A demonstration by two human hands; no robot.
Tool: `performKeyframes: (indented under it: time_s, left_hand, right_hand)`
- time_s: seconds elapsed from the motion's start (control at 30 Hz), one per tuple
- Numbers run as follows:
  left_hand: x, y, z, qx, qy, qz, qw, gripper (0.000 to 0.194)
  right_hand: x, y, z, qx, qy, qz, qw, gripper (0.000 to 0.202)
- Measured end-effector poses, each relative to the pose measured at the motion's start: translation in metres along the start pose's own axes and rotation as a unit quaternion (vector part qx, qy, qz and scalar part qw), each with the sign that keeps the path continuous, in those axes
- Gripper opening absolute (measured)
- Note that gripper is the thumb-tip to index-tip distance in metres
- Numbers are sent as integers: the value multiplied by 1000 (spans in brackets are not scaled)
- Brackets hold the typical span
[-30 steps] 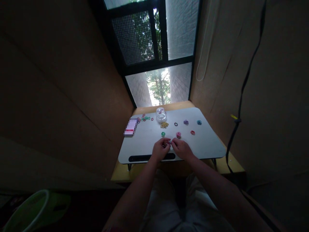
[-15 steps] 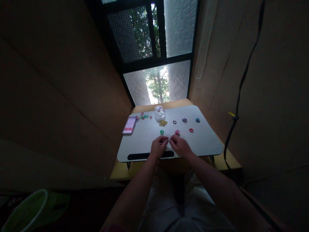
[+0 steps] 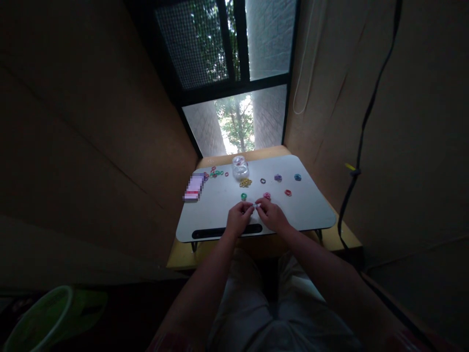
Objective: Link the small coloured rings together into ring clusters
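Note:
Over the front half of the white lap table [image 3: 212, 210], my left hand [image 3: 239, 217] and my right hand [image 3: 271, 214] meet with fingertips pinched. Between them is a small pale thing, too tiny to name. Just beyond the fingers lie a green band bundle [image 3: 244, 196] and a pink bundle [image 3: 266, 195]. Farther back are yellow bands [image 3: 245, 182], a single dark ring [image 3: 263, 181], a purple bundle [image 3: 278, 178], a blue bundle [image 3: 298, 177] and a red bundle [image 3: 288, 192].
A clear jar [image 3: 240, 168] stands at the back, with loose red and green bands [image 3: 216, 173] to its left. A phone [image 3: 194, 187] lies at the left edge. A black slot [image 3: 208, 233] runs along the front. A dark cord [image 3: 361, 142] hangs at right.
The whole view has shifted slightly, with the table a little higher in it. Both hands remain together, and the pale thing between the fingertips shows a bit more.

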State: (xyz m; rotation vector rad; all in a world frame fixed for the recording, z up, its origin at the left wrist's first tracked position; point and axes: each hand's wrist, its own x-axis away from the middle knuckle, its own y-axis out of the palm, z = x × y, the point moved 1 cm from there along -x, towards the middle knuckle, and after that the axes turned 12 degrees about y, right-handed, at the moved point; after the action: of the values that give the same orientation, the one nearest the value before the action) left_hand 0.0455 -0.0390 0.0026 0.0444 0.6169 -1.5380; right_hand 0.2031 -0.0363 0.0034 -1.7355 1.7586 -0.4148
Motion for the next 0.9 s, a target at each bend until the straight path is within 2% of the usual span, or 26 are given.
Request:
performKeyframes:
  time_s: [0.6, 0.9]
  left_hand:
    - [0, 0, 3, -8, -19, -2, 1000, 31]
    - [-1, 0, 3, -27, -14, -13, 999, 31]
  right_hand:
    - [0, 1, 0, 6, 12, -11, 1000, 17]
    - [-1, 1, 2, 13, -7, 1, 1000, 15]
